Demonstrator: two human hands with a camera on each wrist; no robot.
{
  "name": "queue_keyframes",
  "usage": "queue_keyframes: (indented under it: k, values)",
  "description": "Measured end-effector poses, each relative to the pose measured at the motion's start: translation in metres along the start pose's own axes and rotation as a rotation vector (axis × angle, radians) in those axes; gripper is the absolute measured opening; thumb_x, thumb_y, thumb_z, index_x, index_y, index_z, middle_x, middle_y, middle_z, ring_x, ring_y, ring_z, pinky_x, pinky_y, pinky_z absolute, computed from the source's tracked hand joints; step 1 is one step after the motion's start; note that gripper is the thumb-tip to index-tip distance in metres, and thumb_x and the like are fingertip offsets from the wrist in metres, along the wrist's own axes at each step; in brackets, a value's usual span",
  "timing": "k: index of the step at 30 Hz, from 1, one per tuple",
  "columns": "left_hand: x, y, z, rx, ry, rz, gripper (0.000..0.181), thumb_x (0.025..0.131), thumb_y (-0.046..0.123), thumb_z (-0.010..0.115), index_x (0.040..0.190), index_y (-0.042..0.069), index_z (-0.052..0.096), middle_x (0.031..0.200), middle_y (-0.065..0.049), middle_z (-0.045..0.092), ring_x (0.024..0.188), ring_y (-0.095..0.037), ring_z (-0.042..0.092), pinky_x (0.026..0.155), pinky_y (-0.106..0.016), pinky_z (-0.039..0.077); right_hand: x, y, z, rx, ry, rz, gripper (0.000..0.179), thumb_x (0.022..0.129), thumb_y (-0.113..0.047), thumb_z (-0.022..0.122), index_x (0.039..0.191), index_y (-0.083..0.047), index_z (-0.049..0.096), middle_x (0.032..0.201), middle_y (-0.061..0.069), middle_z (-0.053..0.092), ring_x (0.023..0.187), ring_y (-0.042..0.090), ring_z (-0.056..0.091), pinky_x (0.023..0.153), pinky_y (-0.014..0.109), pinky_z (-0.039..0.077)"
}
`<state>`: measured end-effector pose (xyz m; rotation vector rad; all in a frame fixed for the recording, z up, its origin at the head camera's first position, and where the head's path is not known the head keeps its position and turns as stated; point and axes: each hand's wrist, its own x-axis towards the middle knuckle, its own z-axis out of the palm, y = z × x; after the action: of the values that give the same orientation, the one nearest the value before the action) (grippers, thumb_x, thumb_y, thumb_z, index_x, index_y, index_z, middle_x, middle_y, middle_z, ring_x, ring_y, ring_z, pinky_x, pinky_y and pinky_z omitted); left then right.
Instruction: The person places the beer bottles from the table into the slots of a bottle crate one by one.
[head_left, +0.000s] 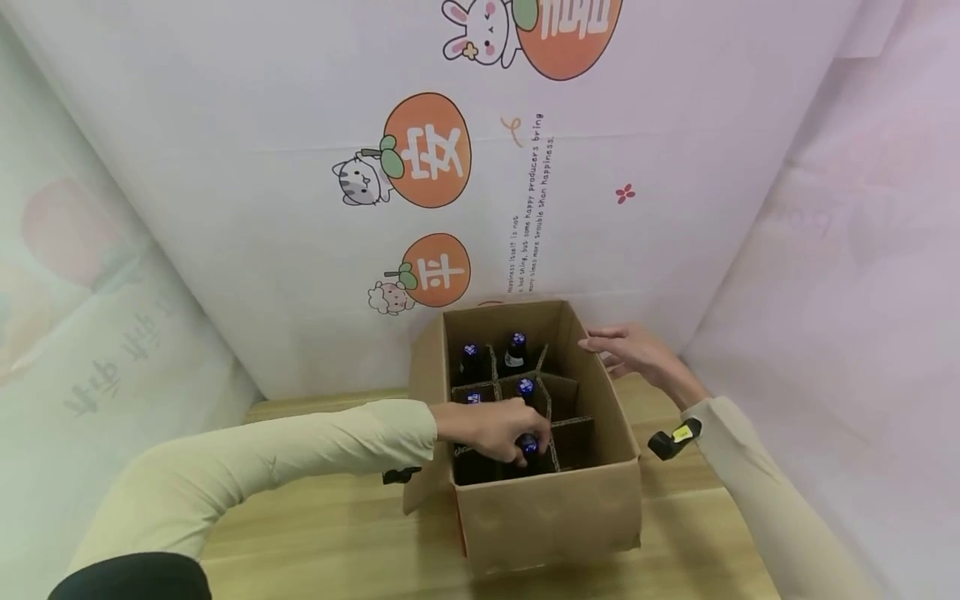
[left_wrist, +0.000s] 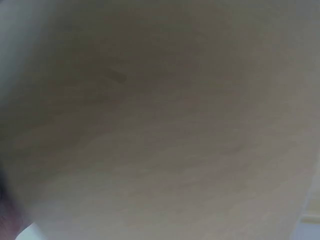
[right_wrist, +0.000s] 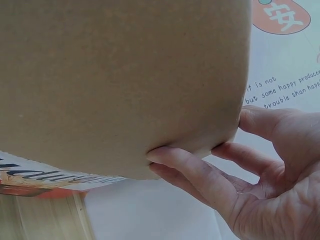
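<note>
A tall open cardboard box (head_left: pixel 551 517) stands against the back wall. Dividers split its inside into compartments, and several dark beer bottles (head_left: pixel 516 354) with blue caps stand in some of them. My left hand (head_left: pixel 498 427) reaches into the box and grips a beer bottle (head_left: pixel 529 447) near its cap, in the front part; the rest of that bottle is hidden. At the box's right side, my right hand (head_left: pixel 636 350) holds the cardboard near the rear corner. The right wrist view shows its fingers (right_wrist: pixel 187 165) against the cardboard's lower edge. A blurred brown surface (left_wrist: pixel 165 120) fills the left wrist view.
The box rests on a wood-grain table (head_left: pixel 330 533). A side flap (head_left: pixel 429 367) sticks out on the left, beneath my left forearm. White sheets with cartoon prints form the back wall (head_left: pixel 300 100) and both sides. The right-hand compartments (head_left: pixel 576 446) show no bottles.
</note>
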<state>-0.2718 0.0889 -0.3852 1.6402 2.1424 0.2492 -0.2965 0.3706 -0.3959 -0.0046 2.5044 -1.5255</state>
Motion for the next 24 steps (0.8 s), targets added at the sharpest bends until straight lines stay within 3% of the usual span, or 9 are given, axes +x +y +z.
queue_keyframes:
  k: [3, 6, 9, 12, 18, 24]
  values:
    - [0.009, 0.002, -0.001, 0.078, -0.073, 0.014, 0.022, 0.091, 0.0, 0.079, 0.112, 0.004, 0.074, 0.111, -0.004, 0.075, 0.075, -0.003, 0.056, 0.066, -0.012, 0.046, 0.0, 0.001, -0.002, 0.004, 0.004, -0.005, 0.07, 0.105, -0.036, 0.064, 0.158, 0.003, 0.039, 0.151, 0.028, 0.051, 0.124, 0.044, 0.063, 0.083, 0.033, 0.063]
    - [0.019, 0.007, -0.012, 0.144, -0.146, 0.019, 0.022, 0.09, 0.003, 0.081, 0.111, 0.006, 0.075, 0.108, 0.0, 0.074, 0.078, -0.004, 0.058, 0.066, -0.013, 0.048, 0.0, 0.0, -0.006, 0.002, 0.02, -0.009, 0.07, 0.105, -0.036, 0.062, 0.159, 0.002, 0.038, 0.151, 0.028, 0.051, 0.122, 0.042, 0.064, 0.08, 0.031, 0.062]
    - [0.024, 0.009, -0.021, 0.159, -0.212, 0.002, 0.021, 0.092, 0.007, 0.081, 0.113, 0.009, 0.075, 0.109, 0.003, 0.072, 0.082, -0.004, 0.059, 0.068, -0.014, 0.05, 0.0, -0.002, -0.01, -0.005, 0.028, -0.006, 0.069, 0.106, -0.035, 0.061, 0.159, 0.002, 0.037, 0.152, 0.029, 0.05, 0.123, 0.042, 0.063, 0.079, 0.03, 0.062]
    - [0.024, 0.007, -0.025, 0.128, -0.231, 0.0, 0.022, 0.096, 0.012, 0.078, 0.117, 0.01, 0.075, 0.115, 0.003, 0.074, 0.095, -0.003, 0.064, 0.077, -0.013, 0.052, 0.001, -0.003, -0.011, -0.003, 0.024, 0.0, 0.07, 0.106, -0.035, 0.061, 0.159, 0.002, 0.037, 0.152, 0.028, 0.05, 0.126, 0.045, 0.061, 0.08, 0.03, 0.062]
    - [0.013, -0.002, -0.033, -0.012, -0.119, 0.001, 0.029, 0.103, 0.016, 0.069, 0.131, 0.008, 0.069, 0.133, -0.006, 0.07, 0.121, -0.018, 0.068, 0.098, -0.022, 0.054, 0.0, -0.002, -0.013, -0.016, 0.022, 0.004, 0.07, 0.106, -0.036, 0.062, 0.16, 0.002, 0.036, 0.152, 0.028, 0.05, 0.128, 0.047, 0.06, 0.08, 0.031, 0.062]
    - [-0.003, -0.016, -0.036, -0.027, 0.097, 0.026, 0.025, 0.107, 0.012, 0.061, 0.131, 0.007, 0.068, 0.133, -0.008, 0.07, 0.119, -0.021, 0.069, 0.104, -0.033, 0.055, 0.001, -0.006, -0.017, -0.01, 0.008, 0.013, 0.071, 0.105, -0.034, 0.063, 0.159, 0.003, 0.036, 0.152, 0.032, 0.05, 0.123, 0.043, 0.064, 0.082, 0.033, 0.063]
